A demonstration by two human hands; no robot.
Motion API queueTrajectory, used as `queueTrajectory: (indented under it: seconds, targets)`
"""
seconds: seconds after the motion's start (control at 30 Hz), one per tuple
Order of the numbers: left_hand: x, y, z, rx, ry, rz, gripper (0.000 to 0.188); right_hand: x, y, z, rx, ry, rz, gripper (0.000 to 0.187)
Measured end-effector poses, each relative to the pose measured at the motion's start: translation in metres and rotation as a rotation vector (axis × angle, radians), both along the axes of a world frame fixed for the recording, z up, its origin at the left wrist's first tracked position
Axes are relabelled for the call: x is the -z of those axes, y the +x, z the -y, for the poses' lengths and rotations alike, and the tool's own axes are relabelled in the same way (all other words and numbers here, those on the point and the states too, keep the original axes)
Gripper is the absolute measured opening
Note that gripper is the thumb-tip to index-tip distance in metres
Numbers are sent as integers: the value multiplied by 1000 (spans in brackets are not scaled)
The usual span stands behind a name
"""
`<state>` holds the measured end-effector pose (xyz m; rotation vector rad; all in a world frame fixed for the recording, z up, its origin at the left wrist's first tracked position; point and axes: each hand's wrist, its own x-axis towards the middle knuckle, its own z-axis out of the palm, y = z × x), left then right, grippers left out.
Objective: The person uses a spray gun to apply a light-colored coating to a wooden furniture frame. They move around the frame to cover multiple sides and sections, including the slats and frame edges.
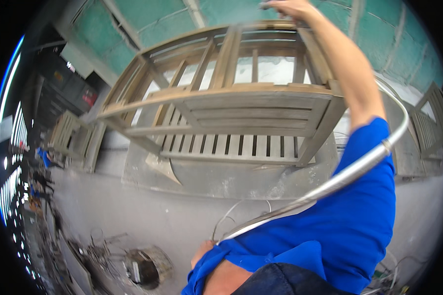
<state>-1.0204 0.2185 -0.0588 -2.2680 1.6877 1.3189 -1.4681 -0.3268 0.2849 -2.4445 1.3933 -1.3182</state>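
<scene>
A big grey-brown wooden frame with thin slats (251, 115) stands in front of the person. Its top is open, with bars going across, and low down it has a shelf of grey wooden slats (234, 144). The frame is on a flat grey board (226, 186).

The right hand (293, 9) is up past the far right corner of the frame. Its fingers (279, 4) are curled around a small dark grey tool (266, 5), cut off by the top edge of the view. The far rim of the frame looks hazy there. The bare arm (347, 64) goes over the right end of the frame to a bright blue sleeve (369, 157).

The left hand (201, 253) is low, on the near side of the frame, by the person's waist. The blue shirt hides part of it, so I cannot tell how open its fingers are or if they hold anything. A long whitish hose (349, 172) bends round the frame's right side and comes down close to that hand.

Behind the frame is a green wall with pale strips (162, 24). More slatted wooden furniture is left (69, 135) and right (430, 130) of the frame. On the near left of the frame, a round tub (162, 263) sits on the grey floor (123, 209), beside tangled wires (101, 250).
</scene>
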Motion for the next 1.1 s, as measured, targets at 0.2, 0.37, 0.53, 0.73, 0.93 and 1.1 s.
queueTrajectory:
  seconds: [0.2, 0.37, 0.53, 0.73, 0.93, 1.1]
  targets:
    - [19, 18, 26, 249, 61, 11, 26, -1, -23, -164, -8, 215, 2, 31]
    - [46, 45, 31, 377, 63, -32, 26, 6, -15, -235, 137, 371, 72, 31]
    - [45, 72, 23, 323, 24, -95, 26, 54, 32, -308, -48, 335, 318, 53]
    - [39, 144, 31, 369, 10, -67, 29, 124, 161, -350, -98, 542, 294, 60]
    - [27, 262, 34, 267, -310, -168, 22, 102, 247, -274, 12, 267, 127, 48]
    - [21, 299, 52, 130, -473, -234, 18, 72, 292, -140, 45, 216, 17, 27]
